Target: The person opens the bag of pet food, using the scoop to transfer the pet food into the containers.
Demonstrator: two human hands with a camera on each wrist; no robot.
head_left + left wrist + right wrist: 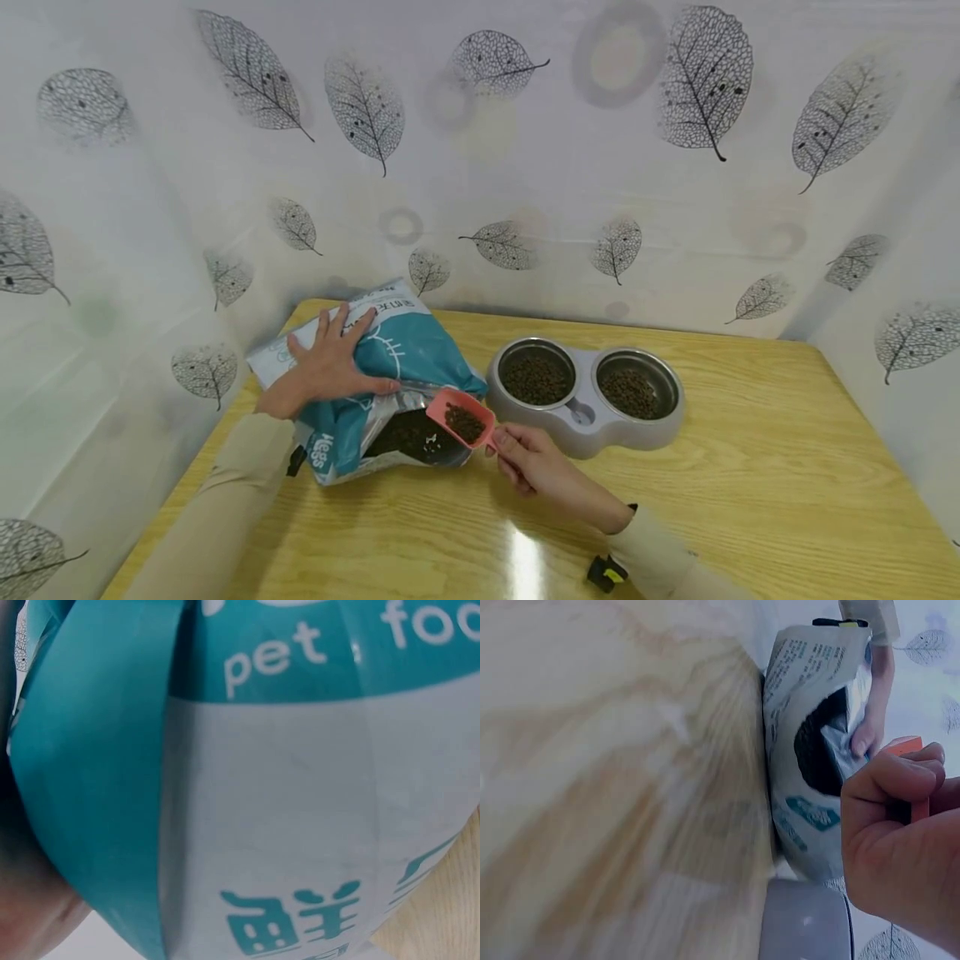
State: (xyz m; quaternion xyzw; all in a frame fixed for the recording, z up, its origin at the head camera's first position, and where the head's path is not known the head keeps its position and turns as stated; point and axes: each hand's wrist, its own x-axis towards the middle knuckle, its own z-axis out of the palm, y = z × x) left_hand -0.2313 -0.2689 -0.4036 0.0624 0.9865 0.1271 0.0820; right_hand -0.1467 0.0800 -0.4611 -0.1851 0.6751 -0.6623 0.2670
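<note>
A teal and white pet food bag (pixel 416 342) lies on its side, its torn mouth turned toward me with dark kibble (pixel 401 435) inside. My left hand (pixel 330 367) rests on top of it with fingers spread, the thumb near the mouth. In the left wrist view the bag's printed side (pixel 270 787) fills most of the picture. By its handle, my right hand (pixel 536 462) grips a pink scoop (pixel 437 406) that carries a small heap of brown kibble. The scoop overlaps the right edge of the bag's mouth; in the right wrist view my fist (pixel 900 795) hides most of it.
A grey double feeder (pixel 585 437) stands right of the bag. Its left metal bowl (pixel 568 367) and right metal bowl (pixel 667 383) both contain kibble. Under everything is a yellow wood-grain table (pixel 780 467), and a leaf-patterned sheet (pixel 540 183) hangs behind it.
</note>
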